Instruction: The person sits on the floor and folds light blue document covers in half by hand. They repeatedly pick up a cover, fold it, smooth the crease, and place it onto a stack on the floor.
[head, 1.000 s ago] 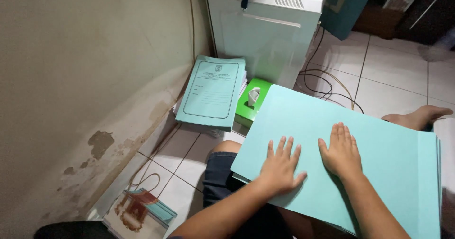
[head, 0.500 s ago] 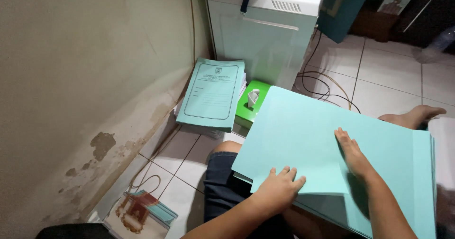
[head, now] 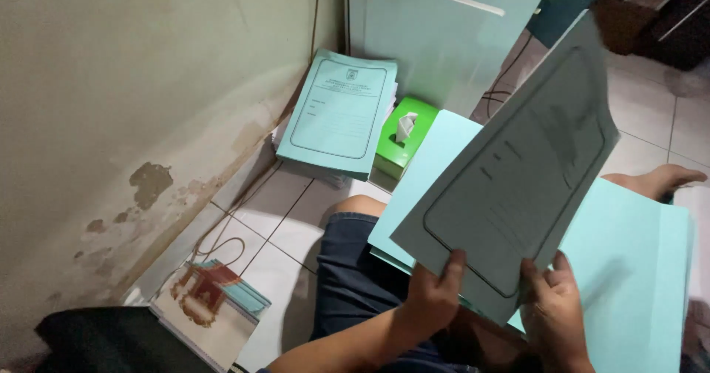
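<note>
Both hands grip the lower edge of a light green folder, raised and tilted over the lap: the left hand has its fingers curled onto the printed cover near the bottom corner, and the right hand pinches the same edge just beside it. Half a second ago the two hands lay flat and apart on the stack of green folders across the knees; now the top folder is lifted clear of that stack, printed side facing up.
</note>
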